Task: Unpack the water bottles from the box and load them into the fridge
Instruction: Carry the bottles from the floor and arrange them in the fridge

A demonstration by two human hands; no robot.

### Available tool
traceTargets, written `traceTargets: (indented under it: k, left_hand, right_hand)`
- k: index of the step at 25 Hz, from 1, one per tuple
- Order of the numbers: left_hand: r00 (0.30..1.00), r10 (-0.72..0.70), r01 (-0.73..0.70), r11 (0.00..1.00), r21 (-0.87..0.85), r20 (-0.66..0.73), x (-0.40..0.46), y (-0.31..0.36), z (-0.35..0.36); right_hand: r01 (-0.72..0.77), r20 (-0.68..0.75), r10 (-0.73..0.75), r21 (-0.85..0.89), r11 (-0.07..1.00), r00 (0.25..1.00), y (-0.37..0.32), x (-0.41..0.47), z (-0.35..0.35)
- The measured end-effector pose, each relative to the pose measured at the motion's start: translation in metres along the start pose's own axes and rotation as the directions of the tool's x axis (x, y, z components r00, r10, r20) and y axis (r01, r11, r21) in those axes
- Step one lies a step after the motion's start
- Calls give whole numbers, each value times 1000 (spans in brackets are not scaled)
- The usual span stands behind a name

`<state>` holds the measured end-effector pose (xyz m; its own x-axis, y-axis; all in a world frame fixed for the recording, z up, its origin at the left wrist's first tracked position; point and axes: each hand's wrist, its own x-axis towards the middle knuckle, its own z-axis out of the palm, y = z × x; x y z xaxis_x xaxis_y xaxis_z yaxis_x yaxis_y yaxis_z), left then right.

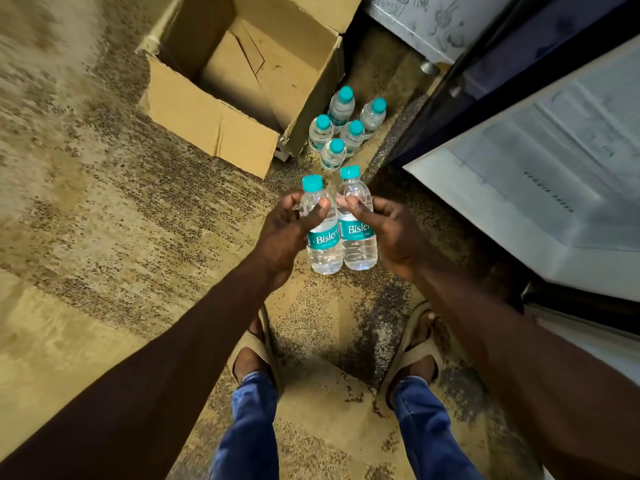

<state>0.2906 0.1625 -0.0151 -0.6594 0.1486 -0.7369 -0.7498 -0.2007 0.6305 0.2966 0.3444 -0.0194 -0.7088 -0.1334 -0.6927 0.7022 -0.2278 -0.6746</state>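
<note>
My left hand [284, 230] grips a small clear water bottle [323, 252] with a teal cap and teal label. Beside it, my right hand [391, 230] holds a second matching bottle [358, 249], and the two bottles touch side by side above the floor. Several more capped bottles [341, 128] stand upright on the floor just beyond my hands, against the right side of the open cardboard box [214, 123]. No bottles show in the visible part of the box. The open fridge door [540, 192] fills the right side.
A speckled stone floor [104, 202] spreads to the left. My feet in sandals [256, 344] stand below my hands. The dark fridge body [519, 57] and a white patterned panel [433, 22] sit at the upper right.
</note>
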Motion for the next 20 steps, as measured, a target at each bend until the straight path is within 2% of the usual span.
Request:
traceTargets:
  k: [2, 7, 12, 15, 20]
  left_hand:
    - [1000, -5, 5, 1000, -3, -10, -9, -1, 6]
    - [999, -31, 31, 999, 38, -9, -26, 11, 17]
    - [999, -34, 32, 989, 145, 11, -39, 29, 33]
    - [996, 8, -26, 979, 204, 90, -52, 43, 46]
    - [991, -60, 33, 976, 216, 117, -78, 65, 67]
  right_hand:
    - [-10, -25, 11, 30, 999, 1000, 0, -9, 3]
    - [-16, -134, 13, -20, 1000, 991, -13, -35, 9]
    - [-41, -189, 50, 53, 998, 981, -28, -59, 5]
    - [-3, -190, 11, 43, 999, 982, -40, -75, -1]
    - [53, -200, -46, 27, 998, 979, -71, -102, -11]
